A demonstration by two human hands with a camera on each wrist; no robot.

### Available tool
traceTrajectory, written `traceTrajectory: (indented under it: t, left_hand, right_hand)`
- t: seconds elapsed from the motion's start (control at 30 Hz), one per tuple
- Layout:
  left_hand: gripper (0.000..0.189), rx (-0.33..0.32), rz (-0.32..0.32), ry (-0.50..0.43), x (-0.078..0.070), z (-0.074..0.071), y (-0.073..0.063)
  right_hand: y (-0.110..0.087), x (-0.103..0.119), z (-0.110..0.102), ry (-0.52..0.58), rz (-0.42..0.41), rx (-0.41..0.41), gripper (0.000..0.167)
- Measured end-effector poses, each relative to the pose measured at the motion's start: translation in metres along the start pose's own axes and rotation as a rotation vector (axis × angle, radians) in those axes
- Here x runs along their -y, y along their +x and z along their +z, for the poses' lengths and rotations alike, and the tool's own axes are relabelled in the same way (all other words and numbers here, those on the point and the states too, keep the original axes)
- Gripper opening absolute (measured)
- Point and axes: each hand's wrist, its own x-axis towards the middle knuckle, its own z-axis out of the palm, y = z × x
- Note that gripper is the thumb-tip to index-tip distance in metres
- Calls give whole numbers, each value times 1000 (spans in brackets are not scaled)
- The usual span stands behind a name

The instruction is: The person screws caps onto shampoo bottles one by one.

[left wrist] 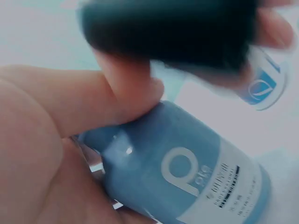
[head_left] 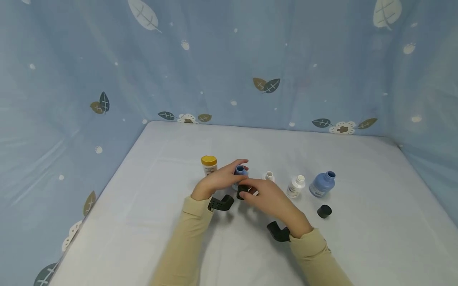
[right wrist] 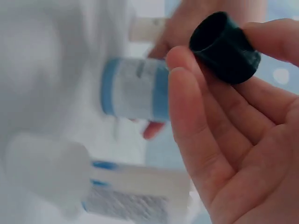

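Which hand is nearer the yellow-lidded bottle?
Left. The left hand is close beside the yellow-lidded bottle; the right hand, pinching a black cap, is farther off to its right.

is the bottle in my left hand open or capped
Open: the blue bottle has a bare mouth; your right hand holds a black cap.

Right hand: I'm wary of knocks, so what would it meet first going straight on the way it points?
Probably the blue bottle in the left hand, though depth in the head view is unclear.
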Motion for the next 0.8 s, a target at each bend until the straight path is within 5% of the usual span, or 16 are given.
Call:
traceTrajectory:
  t: [0.2, 0.5, 0.8]
  left_hand:
    - [35, 22, 33, -34, 6, 6, 3]
    - [37, -57, 70, -87, 19, 14, 2]
    - [51, -184, 93, -140, -1, 25, -19]
  right_hand:
    - [-6, -2, -15, 75, 16, -148, 37]
    - [3, 1, -4, 167, -168, -487, 35]
    - [21, 5, 7, 202, -177, -562, 36]
